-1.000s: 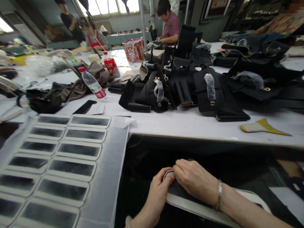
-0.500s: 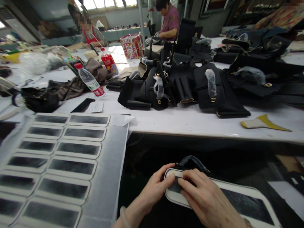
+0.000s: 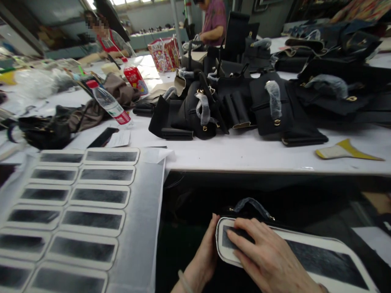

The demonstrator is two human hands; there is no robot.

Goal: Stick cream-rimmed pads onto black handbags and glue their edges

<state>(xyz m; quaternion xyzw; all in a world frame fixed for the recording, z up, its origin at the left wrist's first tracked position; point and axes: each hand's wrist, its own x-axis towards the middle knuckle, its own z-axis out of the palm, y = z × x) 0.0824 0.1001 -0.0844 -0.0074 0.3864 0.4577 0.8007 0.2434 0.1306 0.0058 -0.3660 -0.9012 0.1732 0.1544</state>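
A black handbag (image 3: 249, 202) with a plastic-wrapped handle lies in front of me, its long rounded bottom side facing up. On that side is a white-bordered panel (image 3: 324, 256) with a dark centre. My left hand (image 3: 207, 252) holds the bag's left end from the side, its fingers partly hidden behind the edge. Across the panel lies my right hand (image 3: 262, 252), fingers stretched out and pressing flat near the left end. Left of the bag, a pale sheet (image 3: 137, 228) bears rows of similar white-bordered panels (image 3: 97, 219).
Several black bags (image 3: 195, 110) with wrapped handles crowd the white table (image 3: 214, 156). A water bottle (image 3: 108, 103), a red drink bottle (image 3: 134, 77), a phone (image 3: 103, 137) and a yellow piece (image 3: 348, 150) lie there. Two people (image 3: 106, 42) (image 3: 214, 24) work across the table.
My left thumb has left the panel's top, and the left hand now rests against the bag's end. The right hand remains on the panel. The view has shifted slightly.
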